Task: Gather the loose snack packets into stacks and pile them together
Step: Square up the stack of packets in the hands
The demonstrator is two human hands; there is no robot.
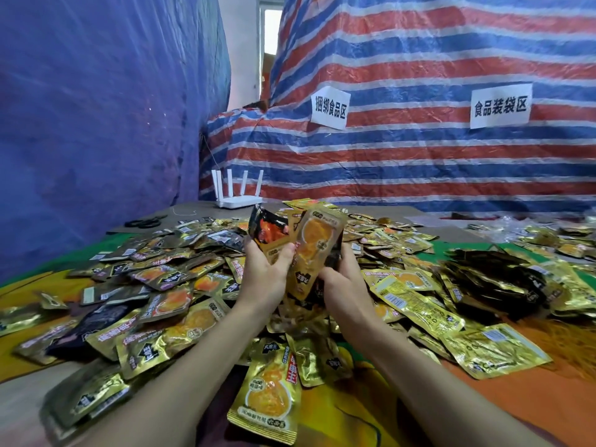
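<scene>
- The loose packets cover most of the table, lying flat and overlapping, with their long sides pointing every which way.
- Bare tabletop shows only along the far edge, where a white router and black scissors sit.
- A blue tarp closes the left side and a striped tarp the back, both close to the table.
- Open room lies near the front right, on the orange sheet.
- A dark stack of packets sits to the right of the hands, well apart from them.
- Both hands are raised above the middle of the heap.
- The left hand grips a dark packet, thumb across its front; it stands on end with the top leaning left.
- The right hand has its fingers curled round a gold packet, held nearly upright with its long side running up and down, the top tipped slightly right.
- The two held packets overlap at their lower edges.
</scene>
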